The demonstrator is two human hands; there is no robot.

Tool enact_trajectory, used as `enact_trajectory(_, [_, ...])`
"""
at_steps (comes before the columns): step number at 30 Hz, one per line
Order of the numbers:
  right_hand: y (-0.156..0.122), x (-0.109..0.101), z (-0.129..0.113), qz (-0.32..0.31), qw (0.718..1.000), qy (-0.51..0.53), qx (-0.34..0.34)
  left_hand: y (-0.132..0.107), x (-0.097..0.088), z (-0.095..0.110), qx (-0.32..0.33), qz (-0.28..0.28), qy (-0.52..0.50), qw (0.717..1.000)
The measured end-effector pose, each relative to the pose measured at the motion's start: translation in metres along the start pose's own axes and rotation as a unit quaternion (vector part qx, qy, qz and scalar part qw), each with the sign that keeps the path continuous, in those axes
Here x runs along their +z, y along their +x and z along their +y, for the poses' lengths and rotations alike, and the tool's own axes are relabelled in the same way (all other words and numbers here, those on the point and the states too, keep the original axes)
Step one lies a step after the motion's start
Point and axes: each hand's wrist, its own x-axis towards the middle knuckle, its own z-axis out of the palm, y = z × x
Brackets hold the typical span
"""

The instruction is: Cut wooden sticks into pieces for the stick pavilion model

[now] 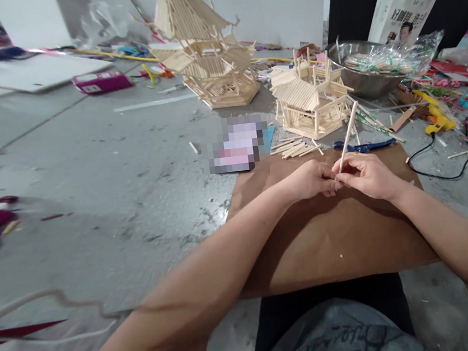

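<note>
Over a sheet of brown paper [330,243], my two hands meet at the fingertips. My right hand [364,174] pinches a thin pale wooden stick [348,135], which stands up at a tilt from the fingers. Pressed close to its lower end, my left hand [317,180] has its fingers closed; what lies between them is hidden. Just beyond the hands are several short cut sticks [296,147] and a blue-handled tool [363,146]. A small unroofed-topped stick pavilion [312,99] stands behind these.
A taller stick pagoda [222,75] rises farther back. A phone-like slab [237,148], blurred out, lies left of the small pavilion. At the right are a metal bowl [370,87] with wrapped sticks, a yellow glue gun [438,115] and its black cord [432,175].
</note>
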Motion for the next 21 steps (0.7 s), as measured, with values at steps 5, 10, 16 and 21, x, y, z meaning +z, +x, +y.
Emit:
enact_trajectory(5, [-0.0002, 0.0022, 0.0003, 0.004, 1.000, 0.013, 0.001, -0.0005, -0.0057, 0.0004, 0.005, -0.035, 0.036, 0.999])
enact_trajectory(10, [-0.0002, 0.0048, 0.0048, 0.020, 0.997, 0.067, 0.032, -0.0005, -0.0046, 0.0002, 0.005, -0.022, -0.003, 1.000])
enact_trajectory(16, [-0.0007, 0.0054, 0.0067, 0.023, 0.997, 0.069, 0.037, -0.0015, 0.0009, 0.0010, -0.002, 0.006, 0.013, 1.000])
enact_trajectory(21, [-0.0017, 0.0035, 0.0032, 0.011, 1.000, 0.017, 0.013, -0.0041, -0.0007, 0.0044, -0.015, -0.006, 0.054, 0.998])
